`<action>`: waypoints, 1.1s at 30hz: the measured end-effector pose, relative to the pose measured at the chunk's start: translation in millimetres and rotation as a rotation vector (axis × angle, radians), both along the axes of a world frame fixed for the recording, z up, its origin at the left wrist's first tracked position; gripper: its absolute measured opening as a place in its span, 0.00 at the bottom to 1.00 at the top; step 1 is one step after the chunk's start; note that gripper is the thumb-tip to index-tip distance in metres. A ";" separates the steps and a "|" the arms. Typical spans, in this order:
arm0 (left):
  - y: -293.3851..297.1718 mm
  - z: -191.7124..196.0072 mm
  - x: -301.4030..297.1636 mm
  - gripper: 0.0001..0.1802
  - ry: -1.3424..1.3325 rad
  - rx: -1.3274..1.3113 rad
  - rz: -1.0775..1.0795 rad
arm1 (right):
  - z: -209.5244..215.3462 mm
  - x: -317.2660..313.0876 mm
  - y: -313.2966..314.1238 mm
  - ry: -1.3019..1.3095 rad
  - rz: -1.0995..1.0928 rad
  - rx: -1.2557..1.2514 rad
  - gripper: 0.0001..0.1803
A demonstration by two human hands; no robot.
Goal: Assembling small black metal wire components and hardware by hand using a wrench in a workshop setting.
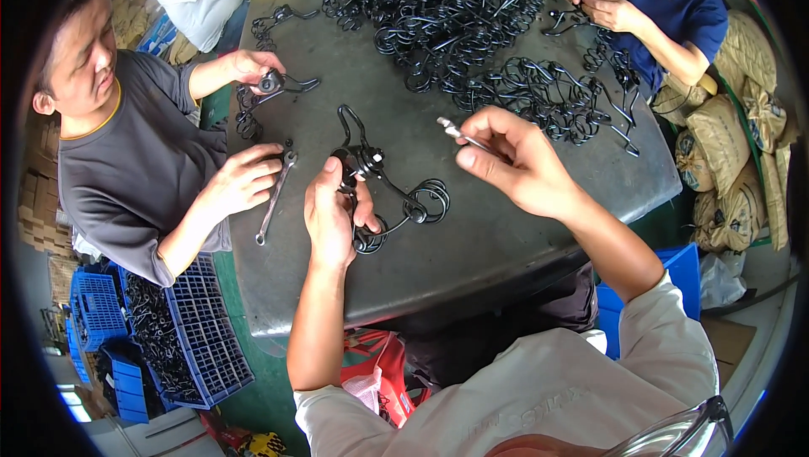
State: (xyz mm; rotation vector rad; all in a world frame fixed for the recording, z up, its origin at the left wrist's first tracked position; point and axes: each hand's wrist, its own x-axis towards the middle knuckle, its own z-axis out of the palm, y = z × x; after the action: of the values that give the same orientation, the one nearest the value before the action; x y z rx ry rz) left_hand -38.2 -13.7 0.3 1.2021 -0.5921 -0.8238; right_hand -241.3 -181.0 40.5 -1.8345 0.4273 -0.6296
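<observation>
Workshop setup, dark counter (506, 225), blue crate (223, 347) with black bits (160, 339) far left. Next over, co-worker's hand (240, 179) beside loose wrench (275, 200). Left hand (329, 217), mostly closed, fingers wrapped around black wire part (371, 160) over counter's near-left side. Looks light, stiff, bit springy, probably slick; I'd grab chunky middle, not wiry ends. Right hand (516, 162) pinches slim metal tool (452, 128), thumb against fingers. Faint lettering on pale shirt (531, 398); sacks (723, 141) far right show print, too small for me.
</observation>
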 end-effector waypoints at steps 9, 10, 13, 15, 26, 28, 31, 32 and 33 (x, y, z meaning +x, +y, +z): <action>1.2 -7.9 -4.0 0.28 -0.054 -0.024 -0.160 | -11.5 43.6 10.6 -0.073 0.204 -0.221 0.09; -0.2 -5.8 -5.7 0.29 -0.028 -0.023 -0.145 | -12.5 44.8 10.2 -0.088 0.205 -0.273 0.08; -0.3 -3.3 -5.3 0.30 -0.090 -0.019 -0.183 | -10.8 46.4 6.2 -0.117 0.216 -0.387 0.06; 0.4 -2.3 -6.0 0.30 -0.086 -0.006 -0.175 | -4.5 44.0 1.9 -0.022 0.261 -0.361 0.10; -3.6 -4.3 -12.4 0.30 -0.170 -0.025 -0.151 | -11.3 45.9 6.8 -0.071 0.223 -0.191 0.10; -1.8 -5.1 -10.8 0.30 -0.180 -0.018 -0.146 | -10.6 46.4 7.3 -0.056 0.244 -0.169 0.09; -1.5 -3.2 -8.5 0.29 -0.174 -0.017 -0.125 | -9.6 49.3 5.2 0.052 0.230 -0.115 0.10; -0.5 -1.8 -6.7 0.29 -0.120 0.023 -0.119 | -8.5 47.1 3.1 0.112 0.227 -0.113 0.10; -0.3 -1.8 -3.4 0.29 -0.067 0.064 -0.111 | -10.2 42.5 -2.6 0.170 0.229 -0.098 0.11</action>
State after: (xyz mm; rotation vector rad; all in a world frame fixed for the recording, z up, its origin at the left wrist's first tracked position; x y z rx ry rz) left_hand -41.7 -14.0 -1.5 1.2673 -0.6966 -0.9041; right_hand -198.8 -183.6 30.3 -2.0035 0.2950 -0.3446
